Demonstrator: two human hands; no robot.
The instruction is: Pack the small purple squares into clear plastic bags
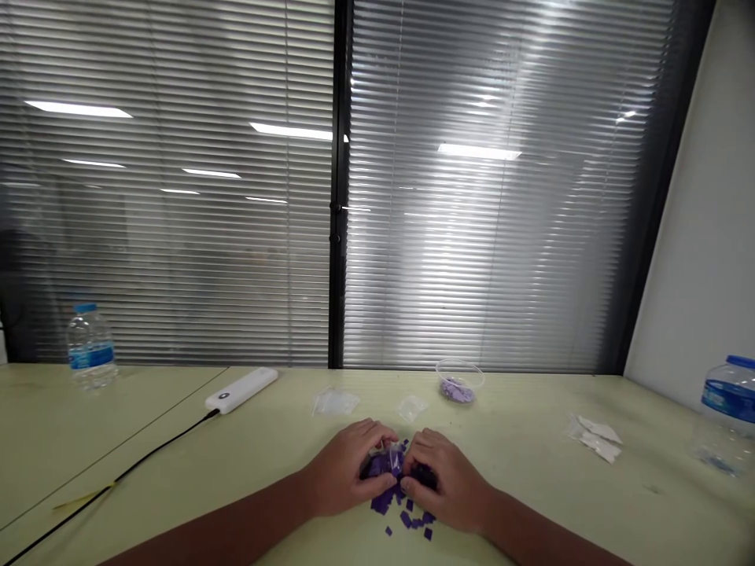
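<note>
Both hands meet low in the middle of the head view, over a small pile of flat purple square pieces [383, 501] on the table. My left hand [348, 465] curls its fingers and thumb around a small clear plastic bag [395, 457], with purple showing in and behind it. Close beside it, my right hand [447, 481] is closed, fingertips and thumb near the bag's edge. Something dark, seemingly more purple pieces, shows inside its curl; the fingers partly hide it. Several loose squares lie scattered below the hands.
Beyond the hands lie clear plastic bags [335, 402], another small bag [412, 407] and a clear round tub [458, 385] holding light purple pieces. A white power bank [243, 390] with a black cable, crumpled white wrappers [595, 437] and two water bottles [92, 350] stand or lie farther out.
</note>
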